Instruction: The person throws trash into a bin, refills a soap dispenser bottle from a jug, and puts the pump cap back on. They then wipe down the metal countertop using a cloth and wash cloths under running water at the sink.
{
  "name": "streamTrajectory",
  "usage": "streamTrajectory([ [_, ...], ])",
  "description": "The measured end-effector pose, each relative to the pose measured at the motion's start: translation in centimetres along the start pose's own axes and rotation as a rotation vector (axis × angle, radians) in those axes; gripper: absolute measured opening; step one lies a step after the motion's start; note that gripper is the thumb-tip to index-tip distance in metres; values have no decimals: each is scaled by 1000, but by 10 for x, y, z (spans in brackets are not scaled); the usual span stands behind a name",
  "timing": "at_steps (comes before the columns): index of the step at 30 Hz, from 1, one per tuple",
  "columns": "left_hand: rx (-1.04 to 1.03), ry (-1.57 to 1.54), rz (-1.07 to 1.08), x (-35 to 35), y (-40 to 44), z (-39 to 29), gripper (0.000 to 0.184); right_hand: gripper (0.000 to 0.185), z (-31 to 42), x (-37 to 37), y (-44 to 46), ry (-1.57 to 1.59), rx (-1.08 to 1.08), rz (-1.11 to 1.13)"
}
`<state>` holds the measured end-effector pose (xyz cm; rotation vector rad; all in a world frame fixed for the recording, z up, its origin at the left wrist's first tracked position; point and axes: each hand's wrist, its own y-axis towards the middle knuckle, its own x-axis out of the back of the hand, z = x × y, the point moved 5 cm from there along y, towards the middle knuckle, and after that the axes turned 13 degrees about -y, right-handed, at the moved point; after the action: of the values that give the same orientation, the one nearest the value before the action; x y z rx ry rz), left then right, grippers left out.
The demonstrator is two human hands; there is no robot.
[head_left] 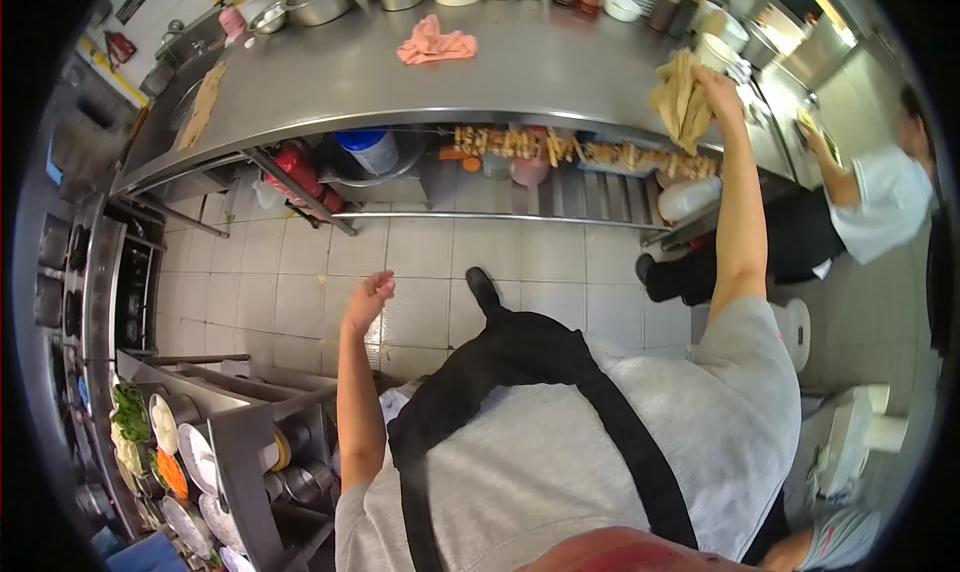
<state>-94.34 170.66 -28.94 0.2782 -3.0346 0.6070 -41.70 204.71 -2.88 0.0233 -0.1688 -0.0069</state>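
My right hand [718,90] is closed on a crumpled yellowish cloth [680,102], which hangs over the front edge at the right end of the steel counter [560,77]. Low on the left, my left hand [370,300] is held out over the tiled floor, away from the counter, with its fingers loosely curled and apart and nothing in them. A pink cloth [436,44] lies bunched on the counter, left of the middle.
Bowls [322,0], jars and white dishes line the counter's back edge. Skewer-like items [510,144] and a blue-lidded bucket [368,150] are beneath it. A person in white [885,202] stands at the right. Food containers [170,472] sit at lower left; another person's arm shows at lower right.
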Motion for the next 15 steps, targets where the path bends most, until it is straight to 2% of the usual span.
streamTrajectory([
  [2,-32,122,-73,38,26,45,36,32,23,-31,30,-1628,198,-445],
  [3,33,3,-152,49,21,52,36,32,26,-57,53,-1615,213,-434],
  [4,119,-214,-278,56,12,60,34,38,21,-94,74,-1553,258,-279],
  [5,198,-239,-320,68,9,80,33,43,12,-132,92,-1487,297,-121],
  [7,309,-279,-352,89,1,119,28,43,-4,-221,130,-1396,823,-65],
  [9,419,-311,-416,103,-23,151,27,45,-18,-313,147,-1293,903,121],
  [11,287,-186,-320,117,-36,204,25,41,-8,-389,135,-1194,956,243],
  [12,299,-194,-332,112,-45,200,25,38,-1,-413,122,-1119,955,309],
  [14,708,-395,-549,103,-72,196,26,36,-13,-446,122,-1165,960,347],
  [15,718,-392,-550,106,-79,204,26,34,-22,-459,124,-1217,959,367],
])
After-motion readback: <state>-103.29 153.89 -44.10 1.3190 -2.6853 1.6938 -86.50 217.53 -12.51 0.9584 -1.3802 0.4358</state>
